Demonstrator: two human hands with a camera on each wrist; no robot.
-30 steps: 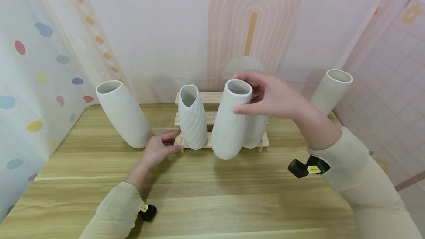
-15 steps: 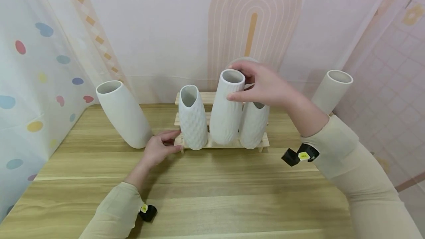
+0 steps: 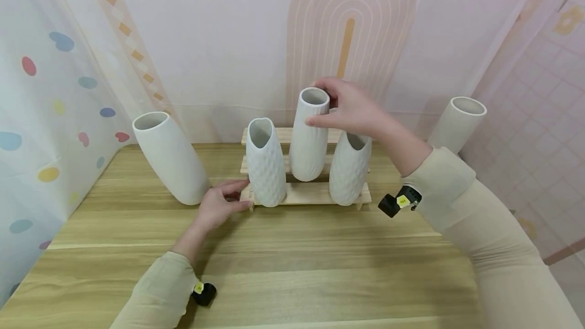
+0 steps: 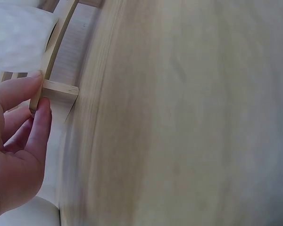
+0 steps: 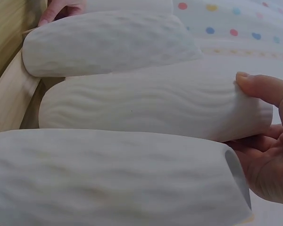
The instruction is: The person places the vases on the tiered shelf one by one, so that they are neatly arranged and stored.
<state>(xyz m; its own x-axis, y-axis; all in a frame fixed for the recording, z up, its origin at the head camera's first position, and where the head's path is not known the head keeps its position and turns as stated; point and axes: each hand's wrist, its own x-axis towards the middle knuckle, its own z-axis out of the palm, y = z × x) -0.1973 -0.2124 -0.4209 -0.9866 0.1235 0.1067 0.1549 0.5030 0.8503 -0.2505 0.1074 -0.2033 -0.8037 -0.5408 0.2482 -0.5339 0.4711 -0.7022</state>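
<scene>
My right hand (image 3: pixel 352 108) grips a white vase with wavy ridges (image 3: pixel 311 141) near its rim, thumb in front and fingers behind. The vase is upright at the middle step of a small wooden tiered stand (image 3: pixel 306 194); whether its base touches the step I cannot tell. On the front step stand two dimpled white vases with notched rims, the left dimpled vase (image 3: pixel 266 171) and the right dimpled vase (image 3: pixel 349 171). In the left wrist view, my left hand (image 4: pixel 21 146) pinches the end of the stand's front slat (image 4: pixel 49 59) between thumb and fingers.
A plain white vase (image 3: pixel 171 159) stands on the wooden table (image 3: pixel 283 263) left of the stand, close to my left hand. Another white vase (image 3: pixel 457 123) is at the far right, partly behind my right arm. A patterned curtain (image 3: pixel 219 55) hangs behind.
My right hand has carried the ridged vase back and slightly left, from in front of the stand to its middle step, between the dimpled vases. My left hand has stayed in place.
</scene>
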